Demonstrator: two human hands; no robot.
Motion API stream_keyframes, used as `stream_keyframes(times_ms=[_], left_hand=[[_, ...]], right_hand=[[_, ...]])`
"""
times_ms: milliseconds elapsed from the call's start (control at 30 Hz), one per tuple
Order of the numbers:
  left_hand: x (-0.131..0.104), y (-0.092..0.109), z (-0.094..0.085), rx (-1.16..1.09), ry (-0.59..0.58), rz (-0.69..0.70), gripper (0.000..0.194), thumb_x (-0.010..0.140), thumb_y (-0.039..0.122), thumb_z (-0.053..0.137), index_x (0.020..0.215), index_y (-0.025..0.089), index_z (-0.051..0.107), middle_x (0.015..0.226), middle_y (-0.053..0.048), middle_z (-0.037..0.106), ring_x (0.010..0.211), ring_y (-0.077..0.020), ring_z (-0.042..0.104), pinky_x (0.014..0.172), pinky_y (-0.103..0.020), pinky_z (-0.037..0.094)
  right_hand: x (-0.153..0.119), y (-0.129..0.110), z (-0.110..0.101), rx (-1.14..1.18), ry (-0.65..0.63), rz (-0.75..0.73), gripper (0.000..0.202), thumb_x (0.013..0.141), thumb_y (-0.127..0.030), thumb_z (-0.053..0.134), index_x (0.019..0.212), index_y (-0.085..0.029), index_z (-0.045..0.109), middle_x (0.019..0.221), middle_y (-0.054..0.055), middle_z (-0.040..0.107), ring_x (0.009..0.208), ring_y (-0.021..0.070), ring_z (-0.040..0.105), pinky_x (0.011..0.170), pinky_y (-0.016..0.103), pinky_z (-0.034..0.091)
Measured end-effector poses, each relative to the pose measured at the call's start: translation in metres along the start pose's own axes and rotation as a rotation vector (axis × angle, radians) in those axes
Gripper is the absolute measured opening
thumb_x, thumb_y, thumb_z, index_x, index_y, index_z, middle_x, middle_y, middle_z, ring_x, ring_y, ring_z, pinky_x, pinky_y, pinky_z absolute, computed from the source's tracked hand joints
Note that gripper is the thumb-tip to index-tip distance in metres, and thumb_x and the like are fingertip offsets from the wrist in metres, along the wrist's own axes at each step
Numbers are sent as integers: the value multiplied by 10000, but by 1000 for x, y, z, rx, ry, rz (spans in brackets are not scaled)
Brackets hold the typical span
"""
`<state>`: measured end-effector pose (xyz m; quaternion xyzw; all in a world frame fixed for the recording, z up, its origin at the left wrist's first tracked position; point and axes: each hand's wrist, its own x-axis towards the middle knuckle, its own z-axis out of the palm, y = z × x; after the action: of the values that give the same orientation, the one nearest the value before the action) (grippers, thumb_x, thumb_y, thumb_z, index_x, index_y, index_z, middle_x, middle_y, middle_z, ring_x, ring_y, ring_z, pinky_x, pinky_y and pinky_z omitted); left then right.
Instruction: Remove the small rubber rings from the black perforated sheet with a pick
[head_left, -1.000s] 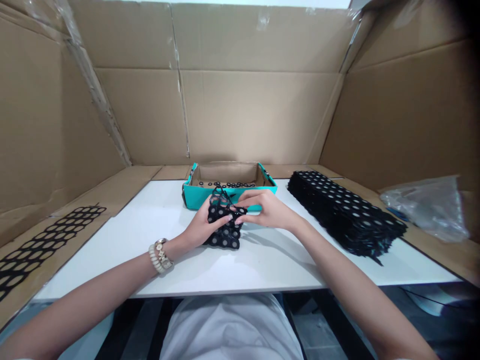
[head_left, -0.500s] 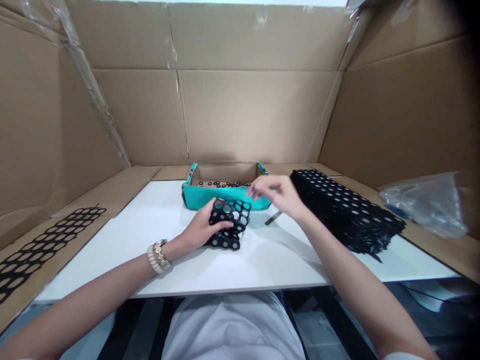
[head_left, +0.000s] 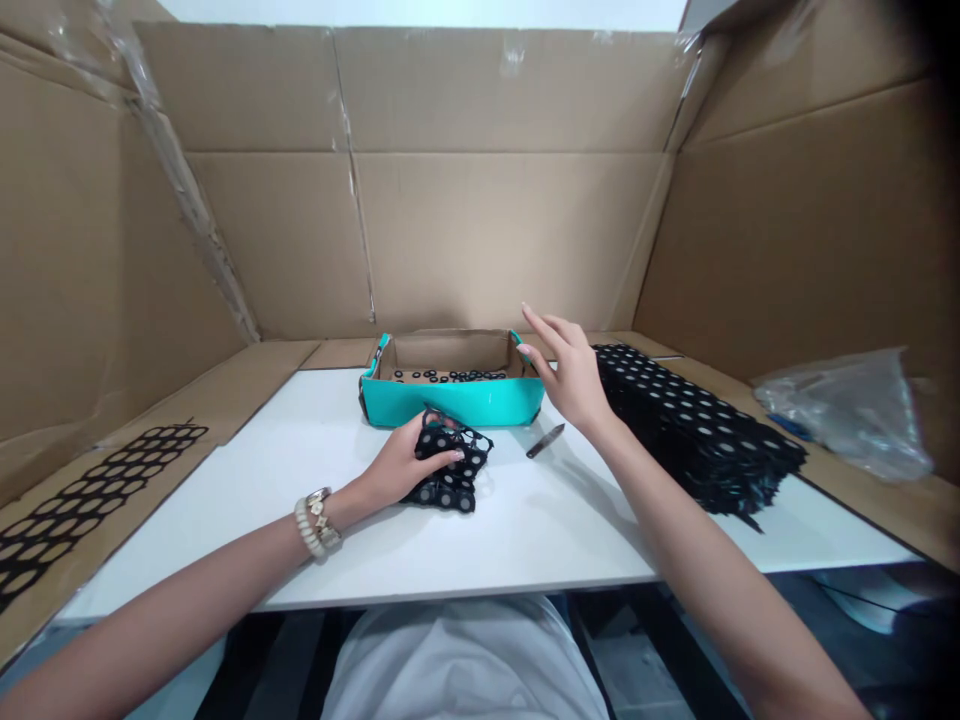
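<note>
My left hand (head_left: 397, 465) presses a small black punched sheet (head_left: 454, 470) onto the white table (head_left: 525, 530), fingers curled over its near edge. My right hand (head_left: 574, 375) hovers with fingers spread and holding nothing beside the teal tray (head_left: 450, 400), just above the tweezers (head_left: 545, 441).

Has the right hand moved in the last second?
Yes. The right hand left the black sheet held by the left hand and rose toward the teal box's right end, fingers spread, holding nothing.
</note>
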<state>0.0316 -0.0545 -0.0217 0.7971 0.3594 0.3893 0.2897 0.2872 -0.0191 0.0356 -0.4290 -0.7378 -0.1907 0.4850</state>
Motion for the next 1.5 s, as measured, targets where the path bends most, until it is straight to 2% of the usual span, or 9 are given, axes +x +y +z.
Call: stream_keyframes(times_ms=[167, 333, 500, 633, 800, 1000, 1200, 1333, 1500], left_hand=[[0, 0, 1, -5, 5, 6, 354, 798, 428, 661, 1030, 178, 566, 1045, -41, 639, 1009, -218, 579, 910, -327, 438], [0, 0, 1, -24, 5, 10, 350, 797, 423, 664, 1028, 178, 568, 1063, -46, 636, 1026, -218, 576, 928, -327, 431], [0, 2, 1, -48, 44, -6, 346, 775, 428, 688, 992, 173, 600, 1029, -42, 662, 996, -218, 594, 910, -323, 443], [-1, 3, 1, -146, -40, 8, 299, 809, 424, 649, 967, 170, 661, 987, -37, 698, 948, -213, 620, 866, -311, 469], [-2, 0, 0, -276, -65, -156, 391, 688, 451, 750, 886, 127, 654, 917, -57, 701, 898, -230, 624, 814, -323, 482], [-2, -5, 1, -607, -124, -289, 446, 659, 427, 781, 941, 124, 614, 984, -83, 683, 908, -219, 618, 814, -326, 475], [-2, -12, 5, -318, -177, -98, 287, 802, 407, 628, 865, 129, 599, 901, -48, 657, 850, -194, 575, 775, -309, 458], [-4, -15, 6, -100, -195, -26, 264, 874, 385, 503, 836, 140, 596, 897, -57, 648, 848, -207, 560, 771, -320, 454], [-4, -8, 6, -79, -201, 11, 320, 910, 425, 443, 935, 156, 616, 967, -59, 656, 901, -219, 564, 861, -346, 448]], right_hand=[[0, 0, -3, 13, 67, 69, 388, 953, -382, 431, 1275, -219, 572, 1144, 104, 616, 1070, 241, 543, 950, 411, 439], [-3, -7, 0, 68, -20, 11, 347, 941, -359, 469, 1230, -224, 607, 1154, 95, 615, 1081, 240, 533, 957, 413, 443], [-12, -31, 9, 206, -159, -179, 254, 941, -302, 476, 1055, -244, 696, 1108, 62, 647, 1069, 229, 515, 959, 446, 431], [-27, -53, 24, 362, -308, -364, 228, 892, -368, 564, 1033, -247, 696, 1098, 61, 657, 1086, 235, 514, 956, 462, 433], [-36, -61, 31, 430, -273, -325, 173, 911, -274, 539, 891, -218, 701, 955, 52, 691, 974, 213, 560, 906, 434, 466], [-30, -61, 22, 365, -204, -250, 245, 897, -282, 558, 1125, -243, 639, 1103, 78, 644, 1032, 228, 548, 890, 442, 493], [-37, -76, 29, 401, -240, -309, 253, 875, -325, 593, 1104, -230, 647, 1038, 65, 686, 1021, 229, 581, 898, 425, 509], [-44, -76, 35, 488, -300, -256, 206, 876, -327, 592, 1034, -229, 681, 981, 65, 702, 921, 220, 617, 790, 389, 545], [-45, -78, 33, 583, -366, -120, 248, 949, -310, 466, 966, -219, 697, 985, 49, 701, 909, 188, 641, 812, 344, 540]])
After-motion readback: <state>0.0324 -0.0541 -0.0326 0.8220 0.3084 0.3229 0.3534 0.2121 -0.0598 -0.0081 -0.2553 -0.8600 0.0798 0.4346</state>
